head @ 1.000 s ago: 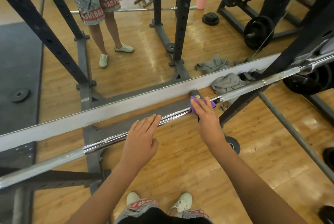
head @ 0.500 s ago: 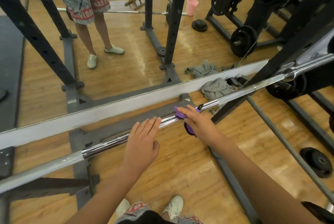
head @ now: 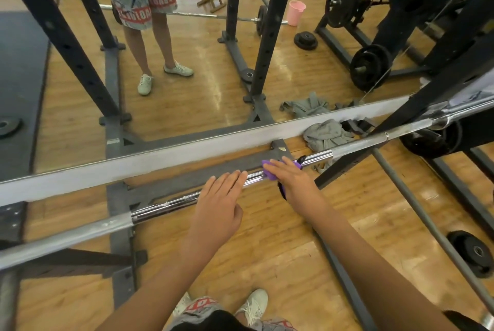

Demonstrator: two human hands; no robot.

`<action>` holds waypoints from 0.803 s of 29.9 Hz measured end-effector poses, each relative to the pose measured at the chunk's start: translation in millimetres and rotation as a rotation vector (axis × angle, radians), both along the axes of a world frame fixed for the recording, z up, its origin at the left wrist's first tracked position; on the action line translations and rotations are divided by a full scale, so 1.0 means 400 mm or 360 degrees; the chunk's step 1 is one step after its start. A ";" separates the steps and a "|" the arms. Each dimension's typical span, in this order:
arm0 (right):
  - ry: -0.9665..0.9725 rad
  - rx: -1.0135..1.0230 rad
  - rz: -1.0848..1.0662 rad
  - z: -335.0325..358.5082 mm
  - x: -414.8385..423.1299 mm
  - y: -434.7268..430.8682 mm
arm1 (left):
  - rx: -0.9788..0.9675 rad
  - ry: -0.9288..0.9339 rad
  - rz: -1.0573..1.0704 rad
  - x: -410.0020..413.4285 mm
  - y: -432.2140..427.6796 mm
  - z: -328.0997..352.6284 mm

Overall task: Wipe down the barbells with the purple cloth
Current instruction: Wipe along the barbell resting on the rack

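Purple cloth on a barbell before a gym mirror.
The right hand presses the cloth onto the bar's chrome middle, fingers flat and together; the left hand rests straight fingertips on the bar just beside it.

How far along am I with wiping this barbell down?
Done: hard to tell. The barbell gleams along its chrome middle, but no clear wiped line shows. In hand: your right hand presses the purple cloth on the bar's middle, left hand resting flat beside it. Left: probably the dull outer stretches towards both ends.
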State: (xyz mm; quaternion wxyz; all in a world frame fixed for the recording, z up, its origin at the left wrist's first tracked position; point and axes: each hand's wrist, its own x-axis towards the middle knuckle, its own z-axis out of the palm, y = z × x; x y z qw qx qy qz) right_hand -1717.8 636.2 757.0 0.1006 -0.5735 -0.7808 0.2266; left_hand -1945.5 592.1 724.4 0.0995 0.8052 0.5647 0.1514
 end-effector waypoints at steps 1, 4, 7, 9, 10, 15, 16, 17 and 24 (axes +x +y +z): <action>0.0019 0.0022 -0.0006 -0.001 0.008 0.002 | 0.0002 0.0004 -0.0005 0.000 0.001 0.000; 0.0019 0.0055 -0.0095 0.000 0.044 0.018 | 0.0017 0.0023 -0.0005 -0.002 0.002 -0.004; -0.0011 0.0063 -0.0157 -0.003 0.028 0.019 | 0.0026 0.0034 0.0025 0.003 0.000 -0.001; -0.0011 0.0026 -0.0078 -0.012 0.002 0.010 | 0.0040 0.0027 0.0043 0.007 0.000 -0.003; 0.0006 0.0015 -0.0036 -0.016 -0.004 0.006 | 0.0043 0.0027 0.0048 0.008 0.000 -0.003; 0.0057 0.0025 -0.0082 -0.007 0.040 0.024 | 0.0020 0.0045 0.0044 0.006 0.000 -0.001; 0.0040 0.0032 -0.0133 -0.008 0.047 0.027 | 0.0022 0.0037 0.0049 0.007 0.000 -0.001; 0.0021 0.0042 -0.0171 -0.009 0.046 0.026 | 0.0026 0.0029 0.0057 0.008 -0.001 -0.001; 0.0034 0.0099 0.0041 -0.017 -0.073 -0.024 | 0.0016 -0.0007 0.0111 0.020 0.001 0.004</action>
